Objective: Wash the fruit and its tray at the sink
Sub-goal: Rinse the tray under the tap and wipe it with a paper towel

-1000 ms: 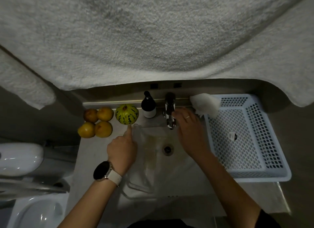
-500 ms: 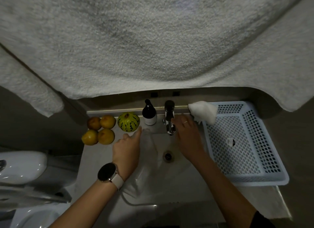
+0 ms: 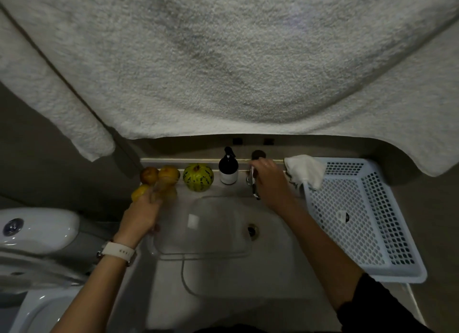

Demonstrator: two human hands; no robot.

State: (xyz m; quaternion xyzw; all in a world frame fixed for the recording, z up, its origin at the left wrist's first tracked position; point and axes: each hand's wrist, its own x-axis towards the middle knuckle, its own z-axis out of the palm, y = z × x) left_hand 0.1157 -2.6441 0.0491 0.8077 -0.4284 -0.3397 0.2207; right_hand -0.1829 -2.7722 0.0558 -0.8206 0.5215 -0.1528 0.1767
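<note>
A clear plastic tray (image 3: 201, 228) lies roughly flat over the left part of the sink basin (image 3: 278, 270). My left hand (image 3: 141, 213), blurred by motion, holds the tray's left edge, with the thumb showing at the rim. My right hand (image 3: 269, 181) grips the handle of the chrome faucet (image 3: 255, 190) at the back of the basin. I see no water running. Several orange fruits (image 3: 169, 175) and a green striped melon (image 3: 198, 176) sit on the counter at the back left, just beyond my left fingertips.
A dark soap bottle (image 3: 228, 169) stands between the melon and the faucet. A white perforated basket (image 3: 397, 233) sits at the right, a white cloth (image 3: 306, 170) on its corner. A towel (image 3: 223, 59) hangs overhead. The toilet (image 3: 37, 228) is left.
The tray has gone from standing on edge in the basin to lying flat. My left hand shifted left to its edge. My right hand moved up the faucet to the handle.
</note>
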